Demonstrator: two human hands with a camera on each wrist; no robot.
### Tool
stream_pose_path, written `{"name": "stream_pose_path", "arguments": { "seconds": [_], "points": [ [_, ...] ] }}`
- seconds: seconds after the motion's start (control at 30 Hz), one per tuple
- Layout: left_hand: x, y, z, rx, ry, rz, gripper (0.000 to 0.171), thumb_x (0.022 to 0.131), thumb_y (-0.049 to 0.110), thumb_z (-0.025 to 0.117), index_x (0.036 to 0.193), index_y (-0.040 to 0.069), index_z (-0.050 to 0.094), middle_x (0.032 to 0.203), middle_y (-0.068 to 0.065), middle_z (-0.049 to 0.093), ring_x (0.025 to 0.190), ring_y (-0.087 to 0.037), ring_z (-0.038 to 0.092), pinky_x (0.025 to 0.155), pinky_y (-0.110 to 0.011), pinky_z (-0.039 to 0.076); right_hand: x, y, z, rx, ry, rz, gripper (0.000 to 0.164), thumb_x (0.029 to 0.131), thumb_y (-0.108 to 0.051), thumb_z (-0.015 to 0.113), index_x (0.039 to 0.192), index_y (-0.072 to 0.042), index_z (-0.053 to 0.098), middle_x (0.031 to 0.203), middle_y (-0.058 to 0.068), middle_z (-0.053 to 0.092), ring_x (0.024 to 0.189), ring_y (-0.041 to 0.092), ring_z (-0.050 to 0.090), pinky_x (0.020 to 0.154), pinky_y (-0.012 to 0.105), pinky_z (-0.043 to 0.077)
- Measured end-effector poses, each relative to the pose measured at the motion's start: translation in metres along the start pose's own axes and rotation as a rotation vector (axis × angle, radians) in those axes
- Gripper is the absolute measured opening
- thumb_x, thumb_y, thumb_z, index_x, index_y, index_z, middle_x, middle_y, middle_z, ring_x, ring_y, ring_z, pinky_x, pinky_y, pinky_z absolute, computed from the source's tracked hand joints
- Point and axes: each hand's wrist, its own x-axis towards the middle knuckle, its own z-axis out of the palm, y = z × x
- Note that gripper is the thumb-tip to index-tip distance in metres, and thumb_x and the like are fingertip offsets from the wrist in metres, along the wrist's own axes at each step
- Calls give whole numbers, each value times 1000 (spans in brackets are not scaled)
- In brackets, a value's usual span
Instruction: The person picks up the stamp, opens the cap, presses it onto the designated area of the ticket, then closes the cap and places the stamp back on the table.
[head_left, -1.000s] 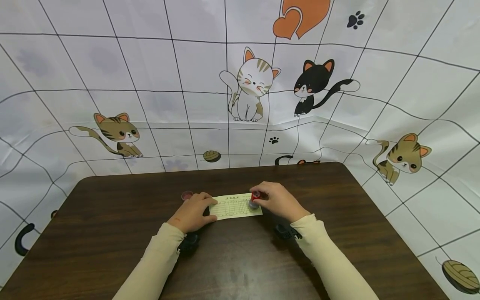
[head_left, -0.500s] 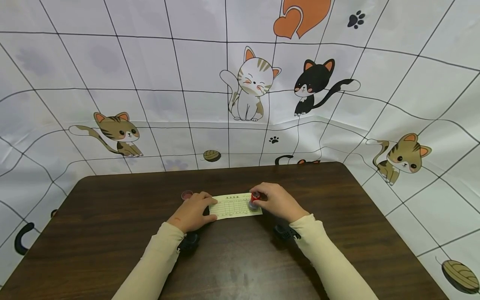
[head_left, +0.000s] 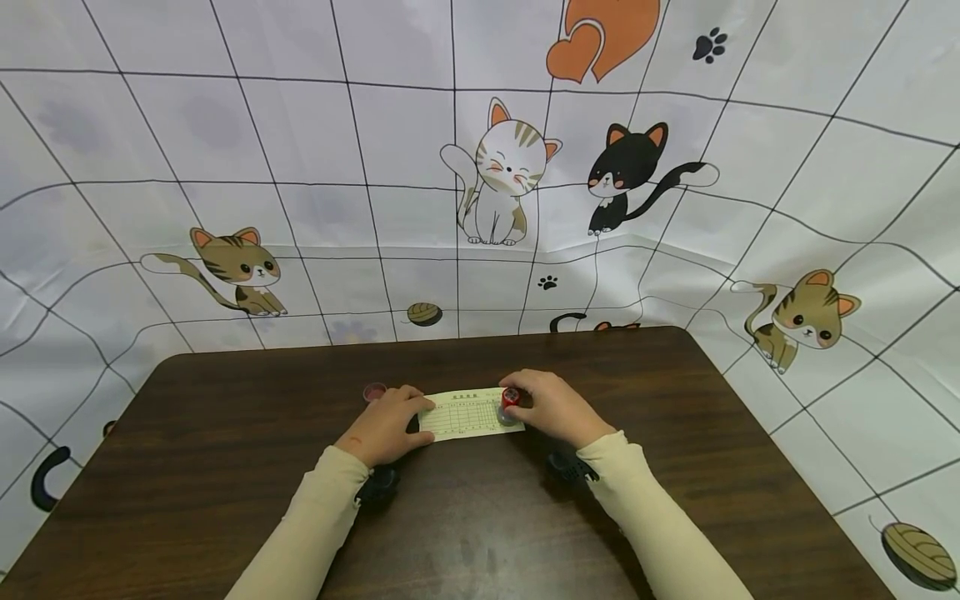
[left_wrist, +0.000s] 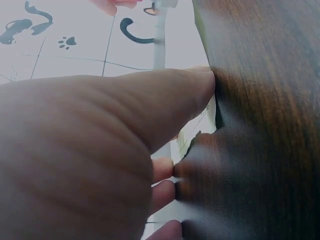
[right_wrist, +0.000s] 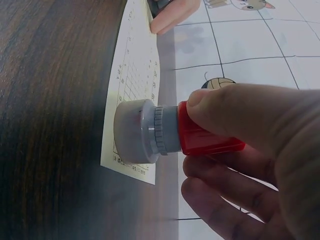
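My right hand [head_left: 555, 406] pinches a hand stamp by its red handle [right_wrist: 210, 132] between thumb and fingers. The stamp's round grey base [right_wrist: 135, 131] faces down over the right end of a pale yellow printed form [head_left: 467, 414] and overlaps its grid in both views. At the form's left end, my left hand [head_left: 386, 427] rests with fingers spread, thumb and fingertips on the paper's edge. Up close in the left wrist view, the left thumb [left_wrist: 175, 92] lies across the paper edge. The stamp's underside is hidden.
Just beyond my left hand, a small round reddish see-through piece [head_left: 374, 391] lies on the dark wooden table [head_left: 247, 467]. A white sheet printed with cats [head_left: 405, 208] hangs behind the table's far edge and along its sides. A black band sits at each wrist.
The right hand and stamp have shifted very slightly toward me over the form. The left hand and the paper stay in place.
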Motion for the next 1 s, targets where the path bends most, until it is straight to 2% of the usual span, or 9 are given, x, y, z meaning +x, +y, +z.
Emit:
{"name": "stream_pose_path", "arguments": {
  "seconds": [0.2, 0.53, 0.8, 1.0],
  "points": [
    [0, -1, 1, 5, -3, -1, 52, 95, 36, 77, 138, 11, 66, 139, -14, 58, 131, -36, 54, 110, -56, 44, -2, -1, 0, 16, 4, 23, 40, 92, -20, 81, 127, -3, 69, 113, 3, 71, 96, 18, 68, 84, 37, 58],
    [0, -1, 2, -8, 0, 7, 52, 95, 36, 77, 139, 11, 65, 139, -13, 58, 131, -35, 54, 109, -55, 46, -2, 0, 0, 75, 26, 85, 15, 93, -21, 79, 105, -13, 74, 99, -5, 69, 86, 8, 64, 78, 32, 56],
    [0, 2, 2, -20, -9, -6, 61, 93, 39, 78, 144, 8, 61, 142, -15, 57, 133, -37, 53, 110, -55, 45, -3, -4, 3, 136, 15, 145, 12, 93, -16, 80, 100, -11, 73, 93, -2, 68, 79, 8, 60, 70, 28, 53],
    [0, 1, 1, -13, 5, -18, 59, 95, 41, 76, 141, 7, 63, 142, -15, 57, 133, -37, 53, 109, -55, 46, -1, -7, 3, 167, -1, 165, 12, 93, -13, 78, 101, -8, 71, 94, 0, 67, 82, 9, 62, 70, 28, 54]
  ]
}}
